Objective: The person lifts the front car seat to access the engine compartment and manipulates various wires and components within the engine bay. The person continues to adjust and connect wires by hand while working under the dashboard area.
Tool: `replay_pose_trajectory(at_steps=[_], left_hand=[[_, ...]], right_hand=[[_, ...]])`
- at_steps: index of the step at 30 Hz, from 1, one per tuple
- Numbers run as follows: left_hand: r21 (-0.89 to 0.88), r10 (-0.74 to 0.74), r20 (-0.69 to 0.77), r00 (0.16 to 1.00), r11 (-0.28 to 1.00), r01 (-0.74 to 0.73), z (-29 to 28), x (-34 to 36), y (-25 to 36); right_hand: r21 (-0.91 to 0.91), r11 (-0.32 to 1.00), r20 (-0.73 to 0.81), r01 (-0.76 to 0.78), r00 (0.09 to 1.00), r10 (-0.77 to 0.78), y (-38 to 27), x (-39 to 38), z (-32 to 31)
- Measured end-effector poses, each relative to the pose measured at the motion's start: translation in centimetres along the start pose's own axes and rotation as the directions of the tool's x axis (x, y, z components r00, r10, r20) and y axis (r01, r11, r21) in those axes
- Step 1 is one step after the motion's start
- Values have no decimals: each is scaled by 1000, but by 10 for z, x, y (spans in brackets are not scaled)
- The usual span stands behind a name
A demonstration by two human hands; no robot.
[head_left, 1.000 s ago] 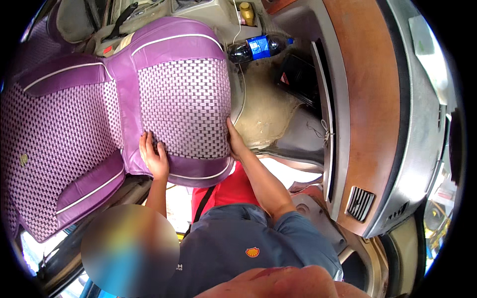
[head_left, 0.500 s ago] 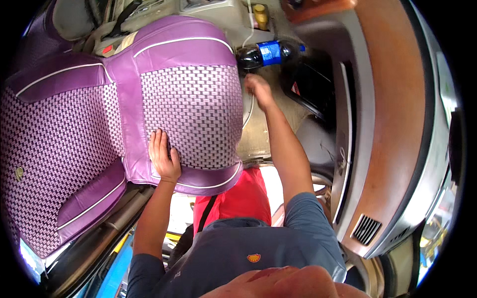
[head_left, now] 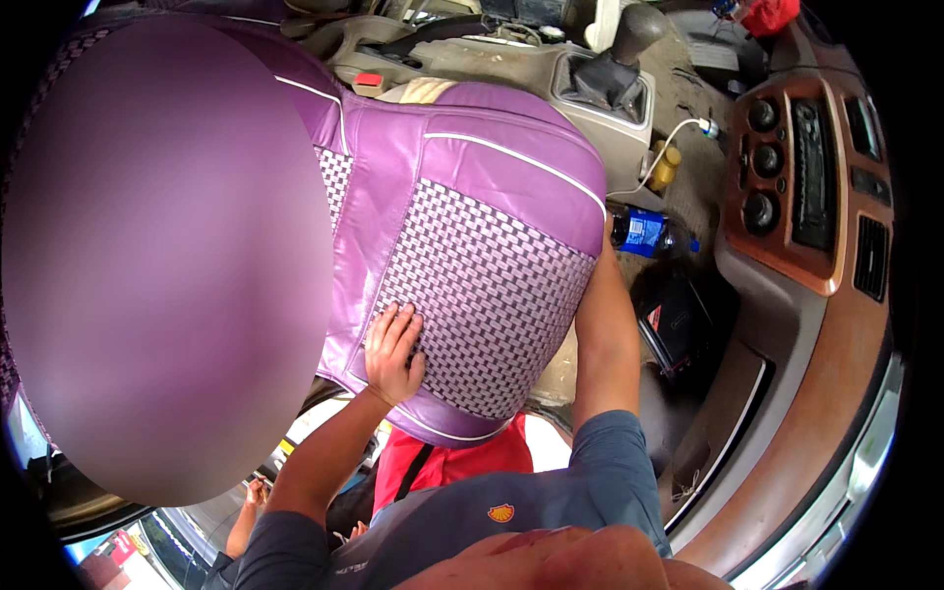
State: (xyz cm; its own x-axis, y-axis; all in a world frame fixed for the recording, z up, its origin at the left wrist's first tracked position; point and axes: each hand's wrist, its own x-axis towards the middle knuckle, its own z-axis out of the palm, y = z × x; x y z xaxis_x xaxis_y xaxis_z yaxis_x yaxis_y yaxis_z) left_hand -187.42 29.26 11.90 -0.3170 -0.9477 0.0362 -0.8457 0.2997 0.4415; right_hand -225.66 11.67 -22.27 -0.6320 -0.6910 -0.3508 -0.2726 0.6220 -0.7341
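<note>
A car seat [head_left: 492, 285] with a purple cover and a checkered woven middle fills the centre. My left hand [head_left: 393, 354] lies flat on the woven part near its closer edge, fingers stretched out and holding nothing. My right forearm [head_left: 607, 315] reaches along the seat's front edge toward the footwell. The hand at its end is hidden behind the cushion's front corner, so its fingers do not show. Close to that corner lies a dark drink bottle [head_left: 644, 232] with a blue label and blue cap.
A black case [head_left: 678, 320] sits in the footwell by the brown dashboard [head_left: 787, 393]. Beyond the seat are a gear lever [head_left: 634, 39], a small yellow bottle [head_left: 666, 167] and a white cable [head_left: 669, 138]. A blurred purple patch covers the left. Another person's hand [head_left: 257, 492] shows at lower left.
The view has swung, bringing the gear lever and dashboard controls into sight. My right hand, visible before near the bottle, has gone behind the seat's front edge. My left hand stays on the seat.
</note>
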Motion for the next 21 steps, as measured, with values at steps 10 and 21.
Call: replay_pose_trajectory(at_steps=[10,21], left_hand=[[-17,28,-21,999,999,-29,3,4,5],[-32,31,-43,999,999,-32,-1,7,9]], right_hand=[[277,874,-223,400,911,-346,-97,-26,-90],[394,906,140,157,964,-228,-95,-15,-142]])
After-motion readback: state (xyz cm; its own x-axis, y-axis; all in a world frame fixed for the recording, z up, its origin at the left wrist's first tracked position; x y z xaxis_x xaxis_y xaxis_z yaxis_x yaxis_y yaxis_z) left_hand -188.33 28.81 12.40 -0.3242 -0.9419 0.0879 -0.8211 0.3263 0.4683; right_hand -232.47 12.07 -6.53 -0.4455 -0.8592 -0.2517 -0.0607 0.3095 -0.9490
